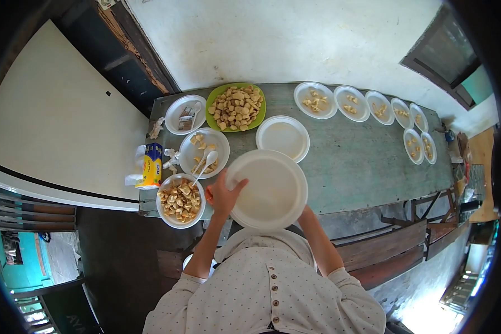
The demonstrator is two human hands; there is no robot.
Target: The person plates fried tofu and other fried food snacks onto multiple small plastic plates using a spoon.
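My left hand (226,192) grips the left rim of a white foam plate (270,192), its thumb over the edge. My right hand (306,214) is at the plate's lower right edge, its fingers hidden beneath. Just beyond lies another white plate (284,139) with nothing on it. To the left, a white bowl (181,201) is full of light brown pieces, and a second bowl (220,142) holds a few pieces and white spoons (209,161). A green plate (235,107) is heaped with pale brown chunks.
Several white plates (315,101) with small portions line the table's (362,161) far right side. At the left are a plate with small packets (186,118) and a yellow-blue tissue pack (152,166). A wooden bench (381,250) stands at the lower right.
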